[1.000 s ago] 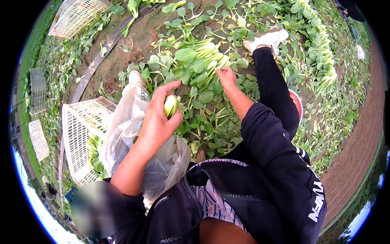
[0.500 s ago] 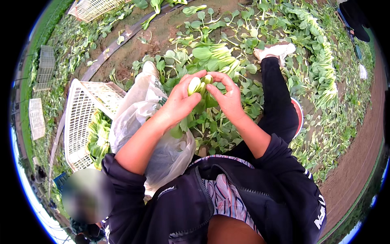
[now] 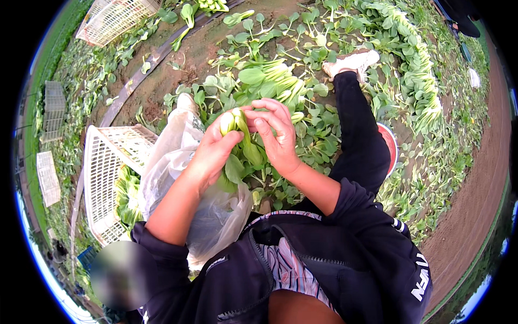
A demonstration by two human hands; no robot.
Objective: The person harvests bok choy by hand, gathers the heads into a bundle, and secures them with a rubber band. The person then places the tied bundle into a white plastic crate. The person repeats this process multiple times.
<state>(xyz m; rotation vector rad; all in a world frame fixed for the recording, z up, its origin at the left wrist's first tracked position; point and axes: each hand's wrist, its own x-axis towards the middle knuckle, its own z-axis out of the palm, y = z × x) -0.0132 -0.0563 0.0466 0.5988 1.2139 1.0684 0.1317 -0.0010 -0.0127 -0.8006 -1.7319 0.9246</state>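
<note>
A small head of bok choy hangs from my left hand, its pale stem base up by the thumb and its green leaves pointing down. The fingers of that hand are closed around the stems. Close beside it on the right is my right hand, fingers extended and slightly curved, thumb apart, with nothing visible in it. Its fingertips reach the far side of the held stems; whether they touch is hard to tell. Just beyond both hands, a pile of bok choy lies on the ground with stems to the right.
At my left stands a white plastic crate with bok choy inside, beside a translucent plastic sheet over my left leg. Another crate is at far left. A long row of bok choy and a red-white basin are at right.
My right hand has loosened from the bok choy and its fingers have straightened. The left hand still holds the bok choy, which now shows more leaf. The whole view has shifted slightly.
</note>
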